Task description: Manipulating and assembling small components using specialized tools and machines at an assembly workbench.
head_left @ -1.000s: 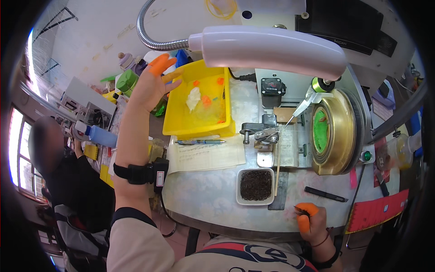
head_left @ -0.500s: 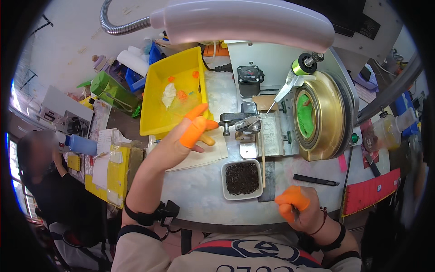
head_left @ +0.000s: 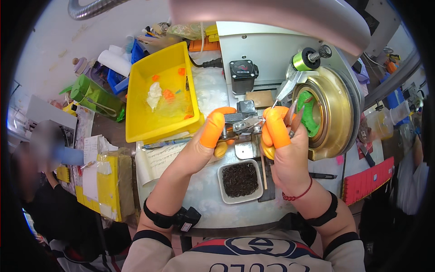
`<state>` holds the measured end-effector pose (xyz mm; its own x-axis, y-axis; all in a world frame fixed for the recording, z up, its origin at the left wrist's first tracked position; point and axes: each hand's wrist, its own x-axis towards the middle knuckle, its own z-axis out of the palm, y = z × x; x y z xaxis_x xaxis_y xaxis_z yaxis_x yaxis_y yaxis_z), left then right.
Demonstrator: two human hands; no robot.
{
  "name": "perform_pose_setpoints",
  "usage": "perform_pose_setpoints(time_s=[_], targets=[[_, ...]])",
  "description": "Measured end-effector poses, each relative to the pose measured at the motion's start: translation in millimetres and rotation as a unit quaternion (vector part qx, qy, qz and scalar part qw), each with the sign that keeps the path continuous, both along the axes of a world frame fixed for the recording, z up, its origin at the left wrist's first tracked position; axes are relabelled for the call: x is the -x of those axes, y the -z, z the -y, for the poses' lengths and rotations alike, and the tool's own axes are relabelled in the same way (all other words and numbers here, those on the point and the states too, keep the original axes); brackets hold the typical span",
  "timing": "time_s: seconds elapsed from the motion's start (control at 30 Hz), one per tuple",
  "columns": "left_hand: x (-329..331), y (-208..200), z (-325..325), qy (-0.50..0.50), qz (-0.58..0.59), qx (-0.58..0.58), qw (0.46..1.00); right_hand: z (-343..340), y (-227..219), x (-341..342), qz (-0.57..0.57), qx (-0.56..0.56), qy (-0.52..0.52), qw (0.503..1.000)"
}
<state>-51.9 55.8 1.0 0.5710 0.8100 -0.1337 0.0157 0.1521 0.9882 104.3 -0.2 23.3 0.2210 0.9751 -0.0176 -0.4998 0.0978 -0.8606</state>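
Observation:
My left hand, with orange and yellow finger covers, bends around the left end of a metal clamp. What its fingertips grip is hidden. My right hand, also in finger covers, is closed at the clamp's right side. Pointed metal tweezers stick out of it, tips up. Just above those fingers ends a thin pointed guide arm. Beside the right hand stands a brass-coloured wheel with a green lump inside. A white square dish of dark strands sits below the clamp.
A yellow tray with orange and white scraps stands at the left, by a written-on notebook. A wooden stick and black cutter lie near the dish. A pink lamp overhangs. Another person sits far left.
My right hand has risen from the table's front edge to the clamp with the tweezers. My left hand has shifted right and slightly down to the clamp. The view has shifted a little.

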Motion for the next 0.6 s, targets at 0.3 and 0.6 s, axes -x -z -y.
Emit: perform_pose_setpoints(time_s=[0.3, 0.6], targets=[[-18, -52, 4, -0.093, -0.146, -0.478, 0.861, -3, 1, -1, 0.088, -0.041, 0.025, 0.995], [-34, -58, 8, -0.045, -0.116, -0.514, 0.849, 14, -3, -7, 0.076, -0.05, -0.007, 0.996]])
